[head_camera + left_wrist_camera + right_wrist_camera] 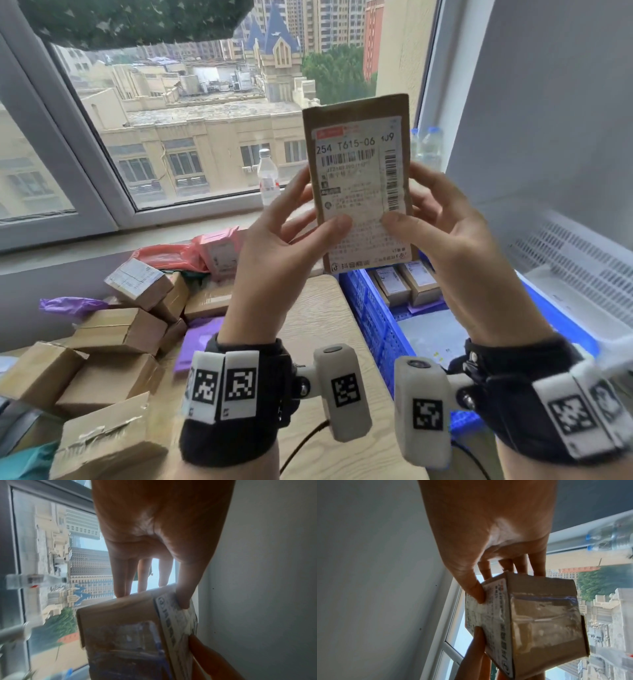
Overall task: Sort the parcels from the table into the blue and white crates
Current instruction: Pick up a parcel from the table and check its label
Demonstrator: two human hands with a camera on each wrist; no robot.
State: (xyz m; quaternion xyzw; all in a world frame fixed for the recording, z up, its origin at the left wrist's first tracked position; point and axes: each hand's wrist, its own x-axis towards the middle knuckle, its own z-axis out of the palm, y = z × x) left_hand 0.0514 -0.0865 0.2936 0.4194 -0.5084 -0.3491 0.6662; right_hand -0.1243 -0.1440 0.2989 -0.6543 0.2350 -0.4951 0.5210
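Both hands are holding one cardboard parcel (358, 181) upright in front of the window, its long axis running vertically and its printed label (356, 171) facing the person. The left hand (274, 246) is pinching the lower left edge, thumb on the label face and fingers behind. The right hand (445, 236) is mirroring this on the lower right edge, thumb on the label and fingers wrapping the back. The wrist views are confirming each thumb pressed on the label side of the parcel (137, 635) (539, 615).

The parcel is hanging clear of the bench (318, 308), directly above the near-left corner of the blue crate (373, 325), which is sitting below and to the right of the hands. The right hand is therefore the nearer one to that crate. The white crate (575, 284) is lying further right again. The unsorted parcels (116, 329) are lying to the left on the bench.

Judged from this, the label is being read; the placing move is likely calling for lowering rightward.
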